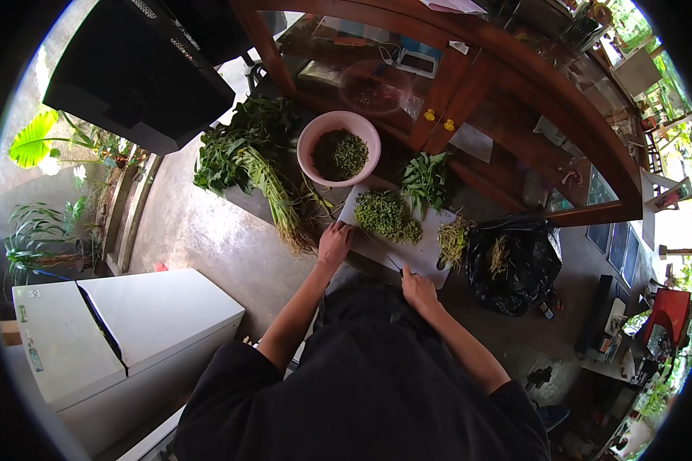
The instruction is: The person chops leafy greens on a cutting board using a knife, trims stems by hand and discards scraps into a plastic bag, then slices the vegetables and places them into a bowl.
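Observation:
A white cutting board (370, 247) lies in front of me with a heap of chopped greens (388, 217) on it. My left hand (334, 244) is closed at the board's left edge, its fingertips on the rim. My right hand (419, 290) is wrapped around the handle of a knife (394, 266), whose thin blade points up and left over the near part of the board. Behind the heap rests a bunch of leafy tops (427, 183), and trimmed root ends (454, 240) lie at the board's right end.
A pink basin (309, 160) of chopped greens stands behind the board. Long-stemmed greens (269, 188) lie to the left. On the right is a black plastic bag (515, 280) with root scraps. A wooden glass-door cabinet (469, 84) rises behind; a white refrigerator (161, 307) stands lower left.

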